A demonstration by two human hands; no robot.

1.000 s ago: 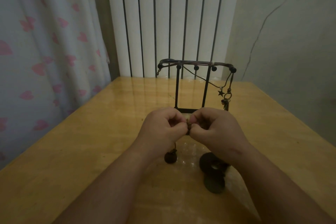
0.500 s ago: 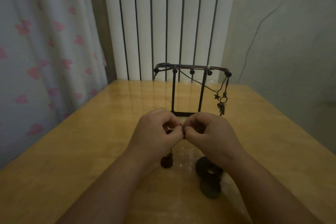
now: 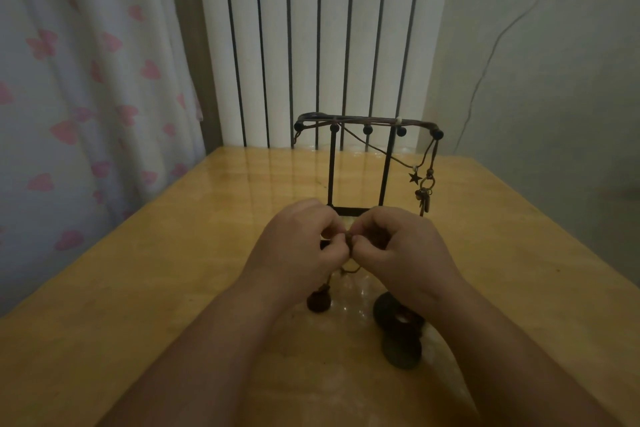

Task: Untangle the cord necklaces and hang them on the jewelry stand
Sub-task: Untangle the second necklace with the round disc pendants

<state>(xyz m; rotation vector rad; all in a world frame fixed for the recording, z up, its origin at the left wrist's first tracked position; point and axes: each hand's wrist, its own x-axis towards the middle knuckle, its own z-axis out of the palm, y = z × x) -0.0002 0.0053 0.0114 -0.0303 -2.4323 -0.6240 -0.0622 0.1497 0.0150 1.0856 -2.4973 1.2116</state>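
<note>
My left hand (image 3: 300,242) and my right hand (image 3: 401,250) meet above the table, fingertips pinching a knot of brown cord (image 3: 349,240) between them. From the knot a cord drops to a small dark round pendant (image 3: 318,301) on the table. Two dark ring pendants (image 3: 398,322) lie under my right wrist. Behind the hands stands the black wire jewelry stand (image 3: 367,130). A cord necklace with a star charm (image 3: 414,178) and a cluster of small metal charms (image 3: 424,197) hangs from the stand's right end.
The yellow wooden table (image 3: 173,270) reaches back to a white ribbed radiator (image 3: 318,38). A curtain with pink hearts (image 3: 79,97) hangs on the left. A thin wire (image 3: 491,55) runs down the wall on the right.
Both hands stay together on the knot, with only small finger movements. The camera has tilted a little, so the stand sits slightly lower in view.
</note>
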